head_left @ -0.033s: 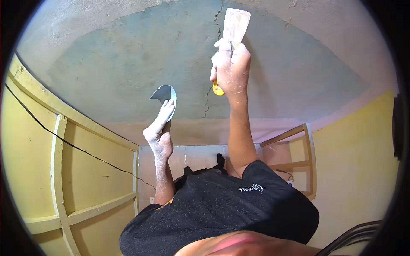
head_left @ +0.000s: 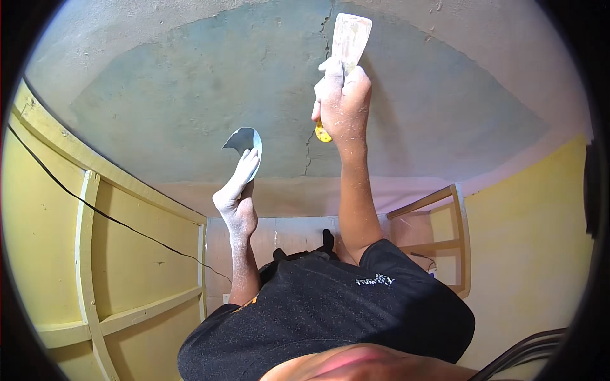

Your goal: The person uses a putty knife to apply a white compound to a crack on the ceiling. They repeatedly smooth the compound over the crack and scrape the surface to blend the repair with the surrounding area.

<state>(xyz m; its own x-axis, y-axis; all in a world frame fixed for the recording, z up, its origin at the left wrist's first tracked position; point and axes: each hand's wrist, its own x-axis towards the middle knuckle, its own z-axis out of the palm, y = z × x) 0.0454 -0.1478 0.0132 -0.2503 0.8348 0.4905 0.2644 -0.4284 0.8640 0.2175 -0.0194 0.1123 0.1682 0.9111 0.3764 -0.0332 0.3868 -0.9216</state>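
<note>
My right hand (head_left: 343,101), dusted white, is closed around a putty knife (head_left: 351,38). The knife's wide blade is smeared whitish and points away from me, and the yellow end of its handle shows below my fist. A plastered surface (head_left: 210,82) with a large grey-blue patch lies beyond both hands. A jagged dark crack (head_left: 308,155) runs through this patch, passing close to the knife. Lower and to the left, my left hand (head_left: 238,193), coated with white powder, grips a curved, bent piece of thin sheet (head_left: 256,143), dark grey inside and pale blue outside; its exact kind is unclear.
Yellow panels with a wooden frame (head_left: 89,247) stand on the left, crossed by a black cable (head_left: 121,222). At right are a brown wooden frame (head_left: 462,241) and a yellow wall (head_left: 527,235). Dark cables (head_left: 527,352) curve through the lower right corner.
My right hand and the putty knife have shifted very slightly down and to the left. My left hand and its curved sheet look unchanged.
</note>
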